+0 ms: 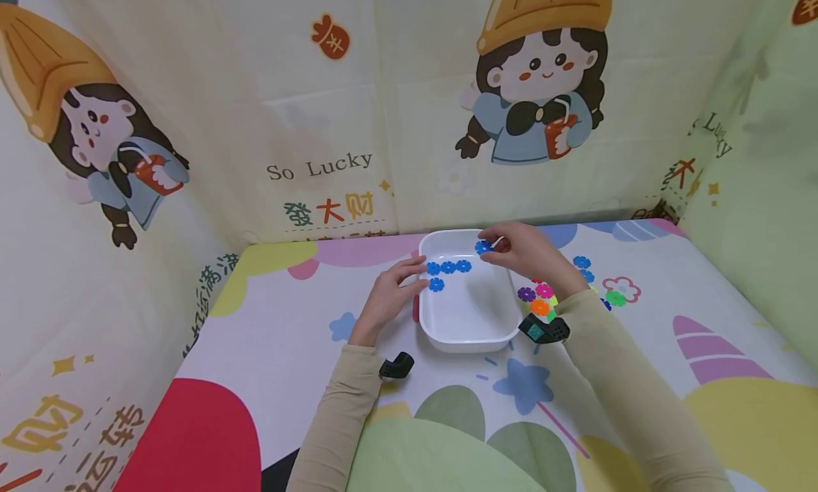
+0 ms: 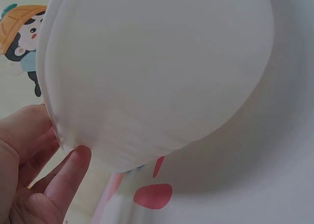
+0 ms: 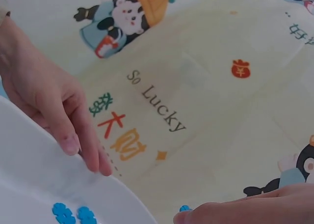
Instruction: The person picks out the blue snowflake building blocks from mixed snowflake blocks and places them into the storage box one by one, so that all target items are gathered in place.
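Note:
My left hand grips the left rim of a white plastic tray; in the left wrist view its thumb and fingers pinch the tray's edge. Over the tray's far right corner, my right hand pinches a blue snowflake disc, a small flower-shaped piece mostly covered by the fingers in the right wrist view. Inside the tray, three blue discs lie in a row near the far left side. One more blue disc sits just below the row's left end.
Right of the tray, partly behind the right forearm, are loose discs: purple, pink, orange, green and blue. A printed cloth covers the table. Patterned curtains stand behind it and at both sides.

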